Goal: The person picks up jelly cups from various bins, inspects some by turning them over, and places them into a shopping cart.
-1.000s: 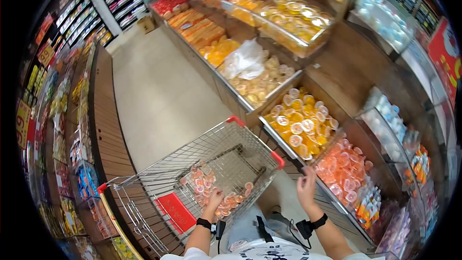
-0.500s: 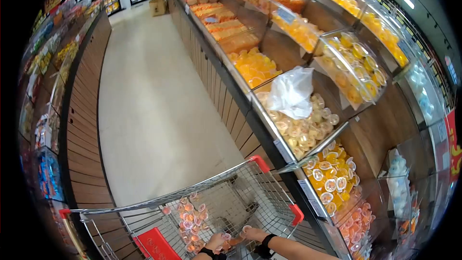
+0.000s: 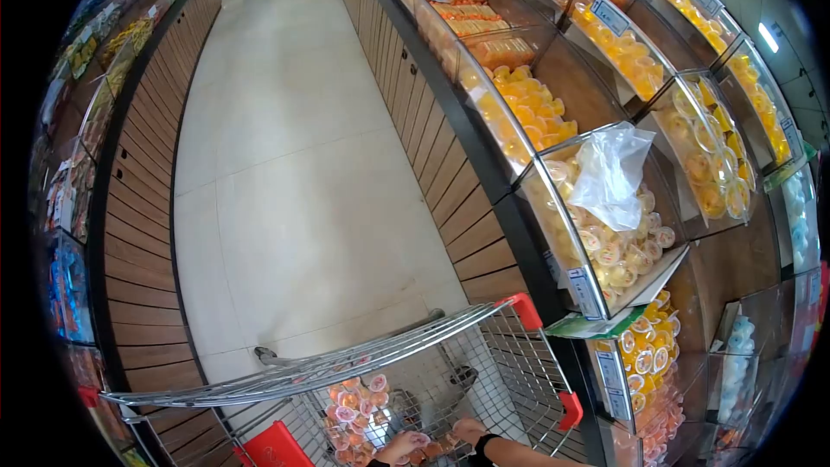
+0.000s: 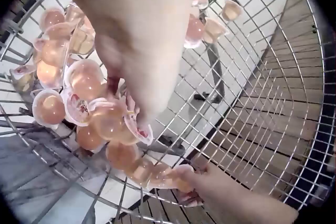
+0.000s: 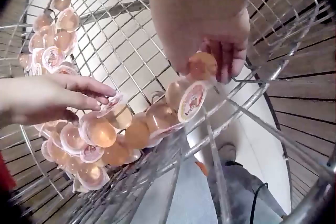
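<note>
While hands (image 5: 65,97) grip cups (image 5: 202,66), lid print (image 5: 193,101) is unreadable.

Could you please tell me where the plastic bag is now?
The plastic bag lies right of centre in the head view, on top of the pale jelly cups in a display bin.

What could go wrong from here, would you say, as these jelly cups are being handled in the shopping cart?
The jelly cup pinched by the left hand could slip back onto the loose pile and scatter it. The right hand might dent its cup if it squeezes hard. The plastic bag, lying loosely on other cups, may slide.
</note>
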{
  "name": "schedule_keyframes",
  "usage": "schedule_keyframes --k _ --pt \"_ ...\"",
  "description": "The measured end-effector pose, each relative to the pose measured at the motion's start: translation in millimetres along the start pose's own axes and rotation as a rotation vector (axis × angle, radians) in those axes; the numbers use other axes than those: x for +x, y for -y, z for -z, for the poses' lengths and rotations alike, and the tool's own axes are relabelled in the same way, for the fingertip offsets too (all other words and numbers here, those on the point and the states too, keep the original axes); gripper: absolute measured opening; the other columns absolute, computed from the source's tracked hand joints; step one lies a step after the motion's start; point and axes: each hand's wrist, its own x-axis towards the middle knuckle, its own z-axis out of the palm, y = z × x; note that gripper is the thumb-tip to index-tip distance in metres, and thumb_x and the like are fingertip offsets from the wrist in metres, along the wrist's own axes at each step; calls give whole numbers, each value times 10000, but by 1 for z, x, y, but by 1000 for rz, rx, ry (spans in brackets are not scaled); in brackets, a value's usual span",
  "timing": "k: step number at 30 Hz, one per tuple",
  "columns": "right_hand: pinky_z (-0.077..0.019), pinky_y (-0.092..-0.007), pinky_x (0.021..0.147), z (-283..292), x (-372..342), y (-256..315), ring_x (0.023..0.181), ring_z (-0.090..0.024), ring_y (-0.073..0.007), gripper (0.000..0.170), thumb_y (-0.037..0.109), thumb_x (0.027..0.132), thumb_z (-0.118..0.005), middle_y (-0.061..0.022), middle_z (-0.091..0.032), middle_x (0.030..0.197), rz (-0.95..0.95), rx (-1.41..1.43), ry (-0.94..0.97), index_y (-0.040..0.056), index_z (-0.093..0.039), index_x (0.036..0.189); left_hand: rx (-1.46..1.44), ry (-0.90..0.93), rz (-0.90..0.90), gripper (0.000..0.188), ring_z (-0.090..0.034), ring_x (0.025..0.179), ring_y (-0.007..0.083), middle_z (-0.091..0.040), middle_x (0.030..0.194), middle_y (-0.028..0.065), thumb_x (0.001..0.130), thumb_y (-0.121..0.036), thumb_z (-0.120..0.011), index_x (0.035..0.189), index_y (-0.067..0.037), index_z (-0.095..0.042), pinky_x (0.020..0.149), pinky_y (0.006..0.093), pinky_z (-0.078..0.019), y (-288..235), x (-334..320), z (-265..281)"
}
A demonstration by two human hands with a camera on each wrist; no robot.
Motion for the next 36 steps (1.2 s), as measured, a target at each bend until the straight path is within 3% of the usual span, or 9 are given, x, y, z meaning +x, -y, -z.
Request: schedule_keyframes --k 3,4,8,12,14,18,22,26,36 --pt "-408 -341 622 -17 19 -1 723 -520 -285 311 297 598 -524 -166 -534 754 -366 296 -65 5 -537 704 213 -92 292 192 -504 657 109 -551 764 52 697 -132 -498 869 -52 -522 590 227 -395 27 0 14" --pt "-407 -341 621 -12 23 1 729 -518 -285 295 289 606 -515 -166 -533 760 -374 324 -41 9 -536 695 357 -251 247 358 -519 650 149 -546 726 72 656 -340 -523 855 -43 -499 566 248 -398 -51 -24 2" --pt "-394 -328 638 73 0 36 745 -496 -269 286 286 669 -490 -141 -521 796 -52 478 -5 34 -506 802 564 -460 87 368 -510 602 180 -527 666 101 737 -360 -377 851 -26 -483 535 274 -403 -79 -8 -1" --pt "-393 -290 633 85 7 44 748 -497 -196 379 286 653 -553 -112 -515 821 158 804 -171 29 -453 912 -35 -555 252 311 -465 536 128 -481 639 59 751 -335 -392 842 -43 -446 439 232 -366 -180 -1 -25" --pt "-390 -267 637 118 -34 45 766 -484 -160 416 260 653 -568 -96 -506 839 313 768 -301 20 -416 956 -395 -553 104 274 -419 494 91 -443 628 27 757 -323 -402 833 -61 -426 392 197 -326 -199 0 -32" --pt "-381 -240 686 149 -126 36 796 -466 -116 384 174 683 -552 -64 -490 872 510 1062 -289 15 -386 990 -293 -281 -55 241 -327 455 51 -392 606 -18 765 -318 -404 803 -79 -413 365 156 -262 -262 -23 -80" --pt "-385 -223 670 166 -267 26 773 -467 -94 368 147 690 -541 -49 -490 862 627 1172 -408 20 -384 998 -64 -339 -143 242 -316 478 32 -401 580 -52 772 -289 -397 716 -68 -480 394 148 -237 -352 -70 -199" --pt "-373 -216 546 158 -392 10 596 -450 -83 237 133 694 -505 -33 -493 696 545 676 -935 12 -470 895 245 -318 -526 265 -319 481 28 -386 537 -51 763 -277 -420 691 -35 -499 418 177 -270 -410 -97 -299" --pt "-276 -157 422 111 -616 4 462 -343 -37 253 205 793 -369 33 -397 519 781 1247 -958 23 -481 660 398 -95 -707 258 -335 405 26 -403 495 -42 774 -252 -407 671 -34 -500 356 161 -250 -467 -186 -518"
